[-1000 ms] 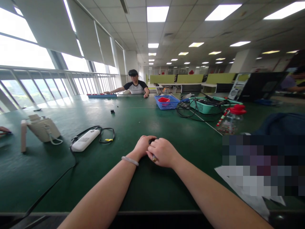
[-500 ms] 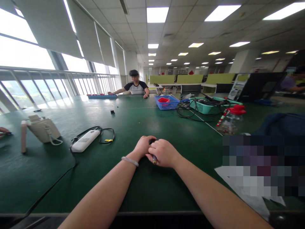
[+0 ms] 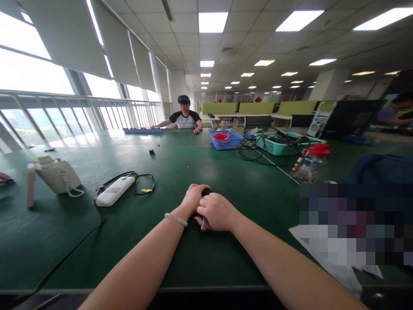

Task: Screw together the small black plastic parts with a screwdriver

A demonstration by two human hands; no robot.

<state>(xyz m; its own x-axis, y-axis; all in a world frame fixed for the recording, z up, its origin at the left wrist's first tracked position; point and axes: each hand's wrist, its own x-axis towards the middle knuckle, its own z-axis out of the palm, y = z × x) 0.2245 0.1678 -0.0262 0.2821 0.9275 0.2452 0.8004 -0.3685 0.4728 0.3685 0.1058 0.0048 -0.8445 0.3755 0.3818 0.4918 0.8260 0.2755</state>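
Observation:
My right hand (image 3: 217,211) is closed around a slim rod-like tool (image 3: 204,224); its greyish-purple, brown-tipped end pokes out below my fingers, and the rest is covered. Against it, my left hand (image 3: 193,197), wearing a pale bangle (image 3: 176,219) on the wrist, curls around a small black object (image 3: 205,192). Only the top of that object shows between the two hands, so its kind is unclear. Both hands rest low over the green table (image 3: 180,258), near its front edge.
Left are a white power strip (image 3: 115,191) with a black cord and a beige stand-like device (image 3: 61,174). A small black piece (image 3: 152,152), blue basket (image 3: 225,141), teal basket (image 3: 277,145) with cables, and red-lidded jar (image 3: 311,163) lie beyond. A person (image 3: 185,118) sits opposite.
My right hand has shifted slightly left and its wrist has turned, so the tool's lower end now points further down and left. The black object is more covered. My left hand barely moved.

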